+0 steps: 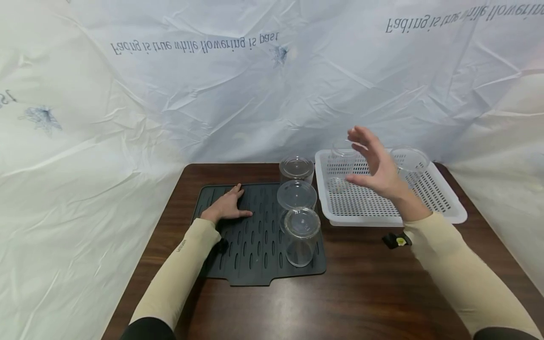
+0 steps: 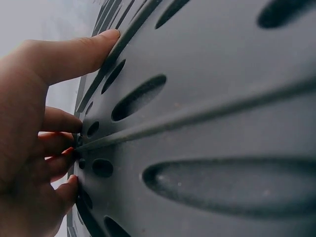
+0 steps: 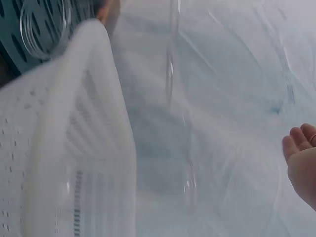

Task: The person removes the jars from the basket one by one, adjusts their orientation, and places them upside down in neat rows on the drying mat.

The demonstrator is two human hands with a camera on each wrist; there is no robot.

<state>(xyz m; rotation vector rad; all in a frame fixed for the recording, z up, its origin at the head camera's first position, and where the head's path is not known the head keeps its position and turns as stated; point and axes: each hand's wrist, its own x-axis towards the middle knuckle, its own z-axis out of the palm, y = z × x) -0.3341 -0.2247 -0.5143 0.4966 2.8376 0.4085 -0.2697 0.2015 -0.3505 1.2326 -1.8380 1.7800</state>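
Observation:
My left hand (image 1: pixel 227 206) rests on the dark grey ridged mat (image 1: pixel 255 264), thumb and fingers spread. In the left wrist view its fingertips touch the slotted mat surface (image 2: pixel 222 133). Above the white perforated basket (image 1: pixel 365 219) hovers my right hand (image 1: pixel 376 165), thumb apart from the loosely bent fingers, holding nothing. A clear glass (image 1: pixel 338 172) stands in the basket just left of that hand; a second clear glass (image 1: pixel 410 159) is partly hidden behind the hand and wrist. In the right wrist view the hand (image 3: pixel 302 163) shows at the right edge, apart from the basket (image 3: pixel 84 123).
Along the mat's right side, three clear glasses form a row: a front glass (image 1: pixel 301 241), a middle glass (image 1: pixel 293 196) and a back glass (image 1: pixel 296 167). The brown wooden table (image 1: pixel 340 293) carries everything. A white printed sheet (image 1: pixel 255 104) hangs behind it.

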